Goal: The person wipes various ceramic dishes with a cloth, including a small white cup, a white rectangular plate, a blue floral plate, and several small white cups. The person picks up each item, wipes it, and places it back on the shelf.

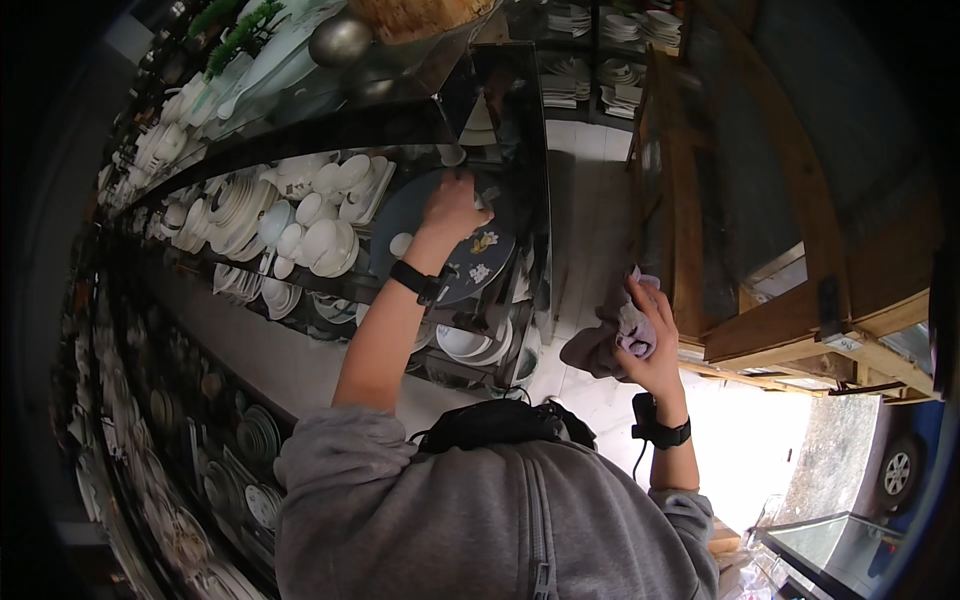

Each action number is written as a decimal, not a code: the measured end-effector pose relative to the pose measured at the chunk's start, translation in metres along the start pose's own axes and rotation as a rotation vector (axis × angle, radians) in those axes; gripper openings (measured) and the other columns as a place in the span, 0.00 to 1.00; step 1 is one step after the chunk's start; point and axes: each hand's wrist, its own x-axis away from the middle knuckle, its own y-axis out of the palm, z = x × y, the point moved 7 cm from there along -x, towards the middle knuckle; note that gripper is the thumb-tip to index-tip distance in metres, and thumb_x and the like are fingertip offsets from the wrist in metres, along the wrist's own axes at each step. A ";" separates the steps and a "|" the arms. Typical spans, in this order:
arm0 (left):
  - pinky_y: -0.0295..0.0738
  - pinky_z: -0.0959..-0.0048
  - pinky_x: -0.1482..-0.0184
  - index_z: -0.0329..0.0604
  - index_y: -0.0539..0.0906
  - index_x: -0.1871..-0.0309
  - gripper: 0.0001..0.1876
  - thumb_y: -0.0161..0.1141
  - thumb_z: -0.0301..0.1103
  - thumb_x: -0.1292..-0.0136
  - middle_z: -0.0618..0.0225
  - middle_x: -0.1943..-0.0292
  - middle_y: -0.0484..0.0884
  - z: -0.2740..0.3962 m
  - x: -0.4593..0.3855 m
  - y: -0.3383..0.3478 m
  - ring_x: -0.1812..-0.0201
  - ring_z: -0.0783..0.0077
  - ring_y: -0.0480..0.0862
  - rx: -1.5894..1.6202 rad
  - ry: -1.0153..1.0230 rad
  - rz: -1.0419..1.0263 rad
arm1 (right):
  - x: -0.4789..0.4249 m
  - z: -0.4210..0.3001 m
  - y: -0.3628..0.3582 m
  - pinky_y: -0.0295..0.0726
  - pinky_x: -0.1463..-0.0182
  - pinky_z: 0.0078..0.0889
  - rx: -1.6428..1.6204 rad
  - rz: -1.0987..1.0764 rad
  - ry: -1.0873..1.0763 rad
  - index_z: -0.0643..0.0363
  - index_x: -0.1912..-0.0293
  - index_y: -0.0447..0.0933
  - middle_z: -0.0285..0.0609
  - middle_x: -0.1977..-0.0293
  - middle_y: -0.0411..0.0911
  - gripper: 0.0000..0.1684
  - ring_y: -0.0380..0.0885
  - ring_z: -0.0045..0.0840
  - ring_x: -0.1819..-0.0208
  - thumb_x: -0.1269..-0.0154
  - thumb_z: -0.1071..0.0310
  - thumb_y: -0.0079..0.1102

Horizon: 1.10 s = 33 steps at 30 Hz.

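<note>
My left hand (452,206) reaches into a glass-fronted display shelf, above a round dark plate or tray (390,217) decorated with flowers. Its fingers are curled at a small pale object (484,199), but whether they grip it is unclear. A small white cup (401,244) stands on the round surface beside my wrist, and another small white piece (451,154) is just beyond my fingers. My right hand (654,341) is shut on a crumpled purplish-grey cloth (607,345), held over the aisle to the right of the shelf.
White bowls (330,244) and stacked plates (240,217) crowd the shelf to the left. More dishes (450,341) sit on the tier below. A metal ball (341,41) rests on the top. Wooden frames (765,341) stand at the right, and dish racks (259,435) line the lower left.
</note>
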 end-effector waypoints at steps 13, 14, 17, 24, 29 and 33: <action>0.77 0.58 0.44 0.51 0.78 0.43 0.34 0.79 0.38 0.57 0.52 0.46 0.77 -0.112 0.076 -0.024 0.44 0.47 0.79 0.117 -0.071 -0.068 | -0.013 -0.025 0.037 0.74 0.37 0.41 -0.036 -0.110 -0.024 0.54 0.34 0.71 0.53 0.39 0.70 0.47 0.74 0.48 0.39 0.60 0.69 0.64; 0.77 0.58 0.44 0.50 0.78 0.43 0.33 0.79 0.37 0.57 0.52 0.47 0.77 -0.113 0.079 -0.020 0.44 0.47 0.79 0.125 -0.071 -0.072 | -0.013 -0.026 0.039 0.74 0.36 0.41 -0.028 -0.110 -0.024 0.54 0.33 0.71 0.53 0.39 0.70 0.47 0.74 0.48 0.39 0.61 0.69 0.64; 0.77 0.58 0.46 0.50 0.78 0.44 0.31 0.77 0.34 0.54 0.54 0.49 0.80 -0.119 0.080 -0.014 0.45 0.48 0.80 0.177 -0.072 -0.064 | -0.013 -0.028 0.042 0.74 0.36 0.41 -0.008 -0.114 -0.030 0.54 0.33 0.71 0.53 0.39 0.70 0.47 0.74 0.49 0.39 0.61 0.69 0.64; 0.79 0.62 0.52 0.47 0.78 0.45 0.26 0.74 0.29 0.49 0.57 0.52 0.84 -0.081 0.060 -0.042 0.52 0.52 0.85 0.326 0.056 0.067 | -0.012 -0.026 0.039 0.75 0.37 0.41 0.000 -0.100 -0.010 0.54 0.33 0.71 0.53 0.39 0.70 0.48 0.74 0.49 0.40 0.62 0.69 0.64; 0.78 0.57 0.50 0.47 0.80 0.48 0.24 0.73 0.27 0.50 0.54 0.55 0.82 -0.035 0.022 -0.056 0.51 0.46 0.82 0.405 0.190 0.152 | -0.009 -0.026 0.033 0.75 0.38 0.41 0.018 -0.071 0.007 0.54 0.33 0.71 0.54 0.40 0.70 0.48 0.75 0.50 0.40 0.61 0.69 0.64; 0.77 0.56 0.48 0.48 0.80 0.49 0.24 0.73 0.27 0.52 0.53 0.54 0.82 -0.024 -0.002 -0.036 0.49 0.45 0.81 0.306 0.250 0.121 | -0.003 -0.022 0.025 0.75 0.38 0.41 0.018 -0.035 0.039 0.54 0.33 0.71 0.54 0.39 0.70 0.47 0.74 0.50 0.40 0.61 0.69 0.65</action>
